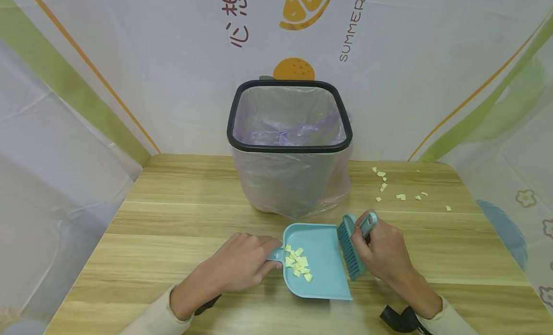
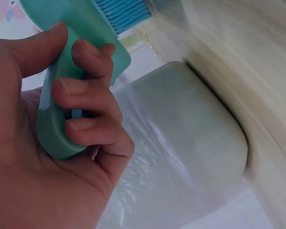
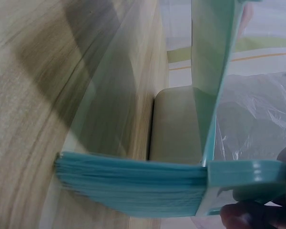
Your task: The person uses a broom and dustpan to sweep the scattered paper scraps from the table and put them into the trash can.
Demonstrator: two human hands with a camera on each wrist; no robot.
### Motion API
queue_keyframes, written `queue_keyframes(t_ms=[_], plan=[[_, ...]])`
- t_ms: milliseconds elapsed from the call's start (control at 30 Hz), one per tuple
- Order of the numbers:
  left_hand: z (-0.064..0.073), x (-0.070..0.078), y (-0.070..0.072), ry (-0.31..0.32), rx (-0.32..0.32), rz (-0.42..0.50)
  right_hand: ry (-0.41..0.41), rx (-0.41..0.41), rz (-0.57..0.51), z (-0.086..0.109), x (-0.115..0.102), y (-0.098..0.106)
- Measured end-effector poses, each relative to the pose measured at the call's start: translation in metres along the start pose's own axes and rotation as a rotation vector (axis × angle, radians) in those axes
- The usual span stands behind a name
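My left hand (image 1: 244, 263) grips the handle of a teal dustpan (image 1: 321, 258); in the left wrist view the fingers curl round that handle (image 2: 62, 119). Pale yellow paper scraps (image 1: 298, 263) lie in the pan near its handle end. My right hand (image 1: 384, 248) holds a small teal hand brush (image 1: 352, 248), its bristles facing the pan's right, open edge. The right wrist view shows the bristles (image 3: 128, 183) beside the pan (image 3: 209, 71), which is held over the wooden table.
A bin (image 1: 289, 150) with a black rim and a clear purplish liner stands behind the dustpan. Several more paper scraps (image 1: 401, 197) are scattered on the table (image 1: 181, 205) at the back right. A printed cloth (image 1: 181, 61) hangs behind and along the sides.
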State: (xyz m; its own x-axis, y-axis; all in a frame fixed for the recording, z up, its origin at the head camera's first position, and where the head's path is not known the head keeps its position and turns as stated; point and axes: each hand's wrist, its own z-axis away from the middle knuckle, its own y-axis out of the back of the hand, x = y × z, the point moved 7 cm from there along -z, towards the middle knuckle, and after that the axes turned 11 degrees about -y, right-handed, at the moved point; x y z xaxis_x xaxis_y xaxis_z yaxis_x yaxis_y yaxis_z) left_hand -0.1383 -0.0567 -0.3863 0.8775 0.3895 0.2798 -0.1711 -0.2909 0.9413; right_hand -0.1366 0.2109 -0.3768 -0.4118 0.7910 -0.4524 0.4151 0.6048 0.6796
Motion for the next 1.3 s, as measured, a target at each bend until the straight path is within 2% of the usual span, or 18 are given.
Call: queue_keyframes(t_ms=[767, 1000, 1300], plan=[[-0.003, 0.015, 0.026, -0.035, 0.060, -0.019, 0.019, 0.005, -0.015, 0.000, -0.001, 0.000], [-0.004, 0.016, 0.032, -0.027, 0.065, 0.021, 0.024, 0.005, -0.014, 0.000, -0.001, 0.000], [-0.005, 0.016, 0.043, -0.048, 0.084, 0.009, 0.016, -0.003, -0.007, 0.001, 0.000, 0.000]])
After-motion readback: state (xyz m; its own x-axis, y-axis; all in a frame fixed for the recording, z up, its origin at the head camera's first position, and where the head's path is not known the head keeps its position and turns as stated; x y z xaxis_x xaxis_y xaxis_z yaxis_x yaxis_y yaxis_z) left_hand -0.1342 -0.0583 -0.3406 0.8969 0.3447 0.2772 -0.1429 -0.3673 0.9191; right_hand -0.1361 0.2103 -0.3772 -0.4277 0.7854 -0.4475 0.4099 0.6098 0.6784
